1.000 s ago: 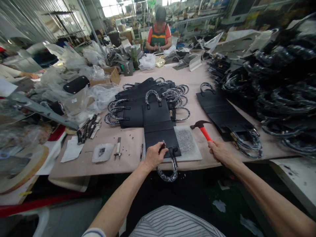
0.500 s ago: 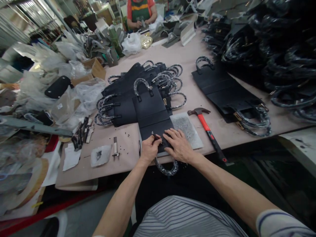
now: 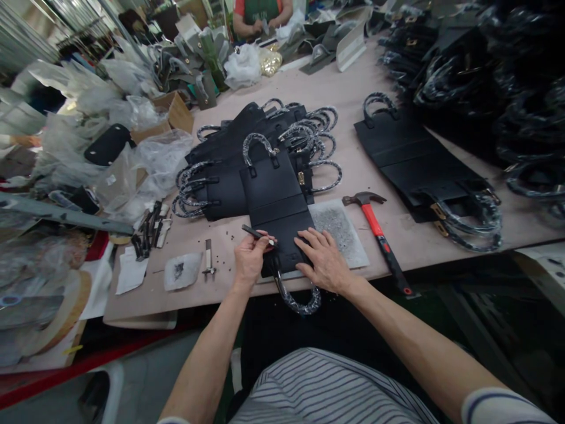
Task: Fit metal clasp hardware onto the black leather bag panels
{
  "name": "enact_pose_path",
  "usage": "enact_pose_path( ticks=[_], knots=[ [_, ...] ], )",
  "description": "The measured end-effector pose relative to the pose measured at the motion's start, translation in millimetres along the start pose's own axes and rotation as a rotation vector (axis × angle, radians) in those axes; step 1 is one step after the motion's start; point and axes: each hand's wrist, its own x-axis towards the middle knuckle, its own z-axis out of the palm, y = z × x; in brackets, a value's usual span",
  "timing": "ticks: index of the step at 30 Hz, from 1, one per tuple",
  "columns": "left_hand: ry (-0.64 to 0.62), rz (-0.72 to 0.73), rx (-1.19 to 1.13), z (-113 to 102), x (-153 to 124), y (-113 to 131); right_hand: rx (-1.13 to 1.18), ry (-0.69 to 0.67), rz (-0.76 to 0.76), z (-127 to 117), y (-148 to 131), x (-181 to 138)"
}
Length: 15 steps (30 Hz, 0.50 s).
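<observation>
My left hand (image 3: 251, 256) pinches a slim dark metal punch (image 3: 252, 231), tilted, its pale tip pointing right over the near end of a black bag panel (image 3: 280, 218). My right hand (image 3: 324, 259) lies flat with fingers spread on the panel's right side. Plastic-wrapped handles (image 3: 258, 138) stick out from the panel's far and near ends. Beneath the panel's right edge shows a scuffed pale slab (image 3: 342, 229). A claw hammer (image 3: 375, 229) with a red and black grip rests to the right of the slab.
Behind the panel lies a pile of black bag pieces (image 3: 225, 194). Another bag panel (image 3: 419, 153) is at the right, near a dark heap with wrapped handles (image 3: 521, 112). Small tools (image 3: 208, 259) and a tray of little parts (image 3: 183, 272) sit left. Across the table, a person (image 3: 260, 17) works.
My left hand has moved left with the punch, which has tipped from steeper to nearly flat. My right hand stays spread on the panel. The view has shifted slightly.
</observation>
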Motion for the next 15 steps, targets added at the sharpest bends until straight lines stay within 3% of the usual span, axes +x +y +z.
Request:
enact_pose_path(
  ticks=[5,9,15],
  knots=[
    [0.182,0.061,0.339,-48.4,7.0,3.4,0.002,0.015,-0.003,2.2,1.0,-0.4],
    [0.204,0.049,0.706,-80.7,5.4,-9.0,-0.008,0.018,-0.001,3.8,1.6,-0.9],
    [0.200,-0.036,0.723,-95.4,2.2,-23.4,-0.014,0.014,-0.010,3.2,1.0,-0.7]
  ],
)
